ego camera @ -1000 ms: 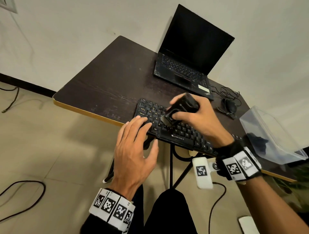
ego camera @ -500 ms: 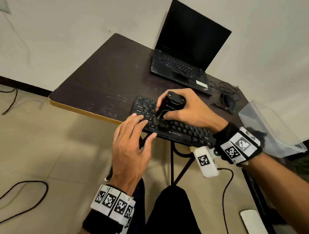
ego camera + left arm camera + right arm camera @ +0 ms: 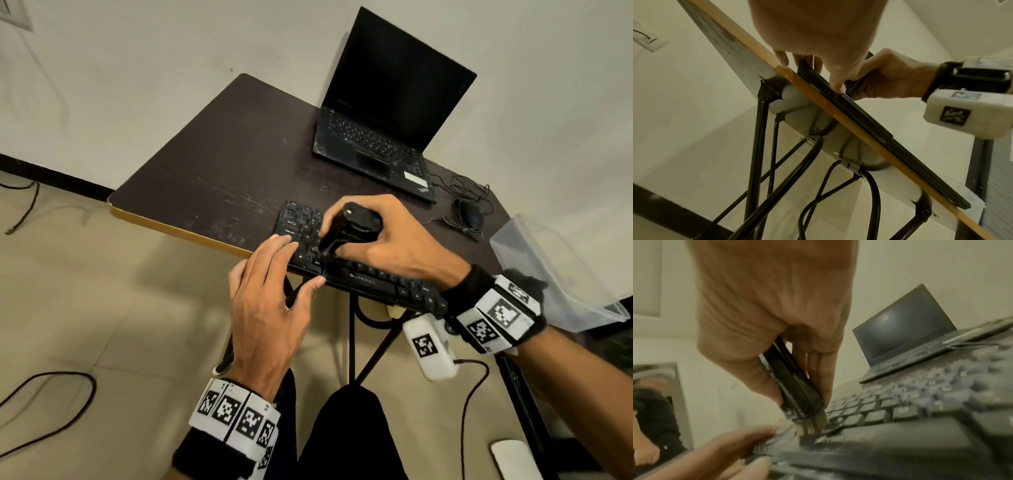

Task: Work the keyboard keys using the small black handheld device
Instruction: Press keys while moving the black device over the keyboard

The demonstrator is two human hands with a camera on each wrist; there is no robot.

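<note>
A black keyboard (image 3: 370, 279) lies along the front edge of the dark table (image 3: 219, 174), overhanging it slightly. My right hand (image 3: 387, 240) grips a small black handheld device (image 3: 352, 229) with a brush nozzle. In the right wrist view the device (image 3: 791, 382) points down and its bristle tip (image 3: 816, 423) touches the keys (image 3: 875, 410) near the keyboard's left end. My left hand (image 3: 270, 298) rests flat on the keyboard's front left corner, fingers straight over the keys, thumb at the front edge. From below, the left hand's thumb (image 3: 838, 81) presses the keyboard's rim (image 3: 865, 120).
An open black laptop (image 3: 387, 113) with a dark screen stands at the table's back. A black mouse (image 3: 471, 216) with tangled cable lies to its right. A clear plastic box (image 3: 548, 270) sits at the right edge. Cables trail on the floor; black table legs (image 3: 760, 146) stand beneath.
My right hand has slid the device leftward along the keyboard, toward its left end. The left hand has stayed at the front left corner.
</note>
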